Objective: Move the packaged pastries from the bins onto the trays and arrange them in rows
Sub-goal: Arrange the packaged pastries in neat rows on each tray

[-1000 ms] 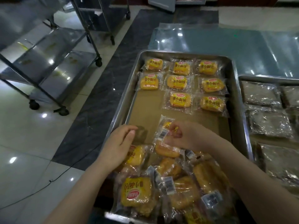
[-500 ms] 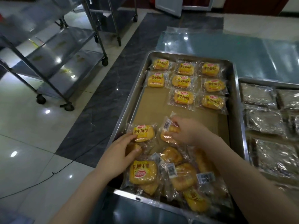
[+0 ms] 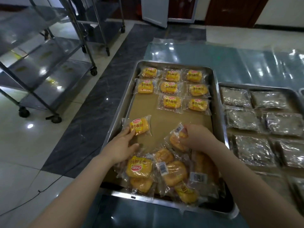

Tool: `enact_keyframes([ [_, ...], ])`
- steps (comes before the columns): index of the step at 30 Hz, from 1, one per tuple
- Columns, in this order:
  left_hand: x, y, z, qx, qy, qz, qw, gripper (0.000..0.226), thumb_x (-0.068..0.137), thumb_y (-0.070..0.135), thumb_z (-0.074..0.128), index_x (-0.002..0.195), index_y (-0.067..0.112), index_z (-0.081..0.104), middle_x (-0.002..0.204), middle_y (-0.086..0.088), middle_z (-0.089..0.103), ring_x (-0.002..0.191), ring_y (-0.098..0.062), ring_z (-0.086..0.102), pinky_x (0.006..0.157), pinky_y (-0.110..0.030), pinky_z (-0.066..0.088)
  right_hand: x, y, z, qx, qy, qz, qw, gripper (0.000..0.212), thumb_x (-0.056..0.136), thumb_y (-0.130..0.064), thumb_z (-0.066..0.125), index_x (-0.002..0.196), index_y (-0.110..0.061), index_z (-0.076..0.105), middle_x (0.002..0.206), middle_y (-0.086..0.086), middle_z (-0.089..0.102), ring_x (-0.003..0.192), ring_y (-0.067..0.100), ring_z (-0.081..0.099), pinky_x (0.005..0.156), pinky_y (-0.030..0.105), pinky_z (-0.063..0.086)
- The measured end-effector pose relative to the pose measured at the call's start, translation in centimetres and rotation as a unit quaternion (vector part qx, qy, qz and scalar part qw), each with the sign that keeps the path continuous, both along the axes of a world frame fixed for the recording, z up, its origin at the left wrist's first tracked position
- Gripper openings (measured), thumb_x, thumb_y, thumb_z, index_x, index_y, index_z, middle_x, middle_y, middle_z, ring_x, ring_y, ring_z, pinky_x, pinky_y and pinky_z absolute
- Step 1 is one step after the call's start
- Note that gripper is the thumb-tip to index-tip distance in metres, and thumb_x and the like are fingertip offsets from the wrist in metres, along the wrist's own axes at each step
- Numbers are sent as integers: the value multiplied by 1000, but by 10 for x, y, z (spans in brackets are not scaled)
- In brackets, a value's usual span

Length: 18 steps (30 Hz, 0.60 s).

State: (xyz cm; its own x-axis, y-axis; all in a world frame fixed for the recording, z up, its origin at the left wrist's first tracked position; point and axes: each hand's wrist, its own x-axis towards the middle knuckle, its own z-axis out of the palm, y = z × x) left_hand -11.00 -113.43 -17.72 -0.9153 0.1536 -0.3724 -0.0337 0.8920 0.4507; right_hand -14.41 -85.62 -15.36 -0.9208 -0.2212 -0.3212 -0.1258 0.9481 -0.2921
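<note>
Yellow label-up pack (image 3: 139, 126) nearly crosswise on tray (image 3: 217, 112), barcode-up pack (image 3: 176, 137) diagonal

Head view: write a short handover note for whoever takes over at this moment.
Left hand: straight fingers touch the near corner of a label-up packet on the left of the tray.
Right hand: grips a barcode-up packet.
Done: eight packets in rows of three, three, two at the far end.
Left: fill the third row's left slot, then row up the loose pile at the near end.
</note>
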Motion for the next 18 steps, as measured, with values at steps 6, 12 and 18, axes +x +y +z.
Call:
enact_keyframes([
  [6, 7, 12, 5, 28, 131, -12, 991, 56, 91, 33, 54, 143, 32, 32, 156, 12, 8, 135, -11, 30, 103, -24, 26, 0, 0, 6, 47, -7, -96, 994, 40, 83, -59, 52, 74, -19, 52, 72, -2, 59, 63, 13, 56, 49, 27, 41],
  [12, -9, 30, 2, -24, 94, -54, 994, 60, 93, 39, 49, 146, 34, 21, 157, 3, 9, 143, -22, 11, 113, -38, 18, 1, 1, 10, -75, 111, -213, 968, 49, 85, -63, 51, 104, -19, 42, 81, -1, 59, 66, 20, 57, 52, 31, 41],
  [18, -28, 29, -16, -65, 81, -78, 992, 73, 91, 46, 48, 148, 34, 4, 155, 6, -15, 140, -16, -13, 112, -41, 9, -7, 6, 7, -188, 101, -241, 947, 54, 83, -62, 58, 117, -22, 44, 92, -5, 63, 70, 12, 60, 59, 34, 52],
])
